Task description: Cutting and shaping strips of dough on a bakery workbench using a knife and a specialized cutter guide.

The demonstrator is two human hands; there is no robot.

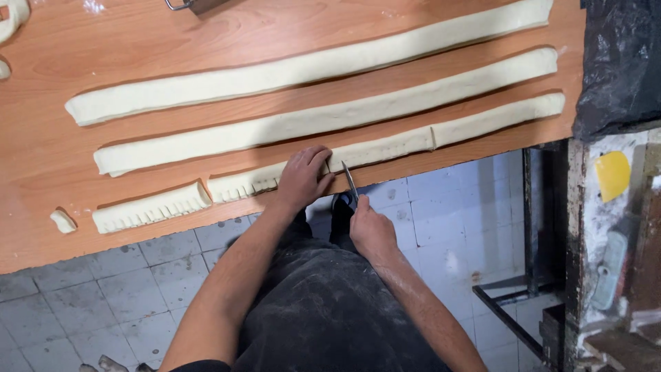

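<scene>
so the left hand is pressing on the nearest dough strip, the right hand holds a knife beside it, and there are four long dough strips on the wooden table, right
Not quite: the head view shows three long dough strips, not four. The rest holds: the left hand presses on the nearest dough strip, and the right hand holds a knife beside it on the wooden table.
</scene>
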